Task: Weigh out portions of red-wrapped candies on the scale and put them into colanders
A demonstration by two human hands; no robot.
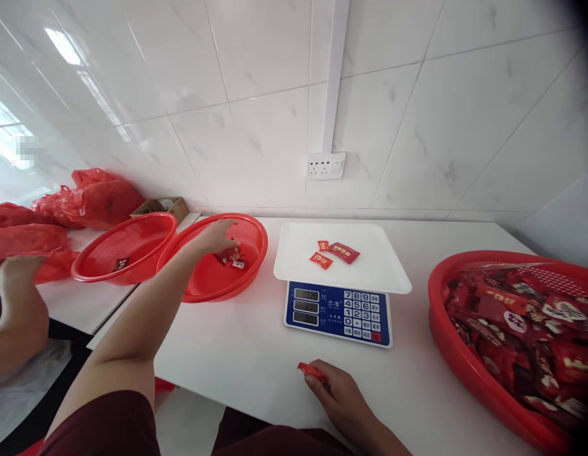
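Note:
My left hand reaches into the red plastic basket left of the scale, fingers apart. A few small wrapped packets lie in that basket just below the fingers. Near the table's front edge, my right hand pinches a small red packet between thumb and fingers. Beyond it stands a digital scale with a blue keypad panel. On its white tray rest three red packets with gold print.
At right, a large red basket is heaped with wrapped packets. Another red basket stands at left with one dark packet. Red plastic bags and a cardboard box sit behind. Another person's arm is at far left.

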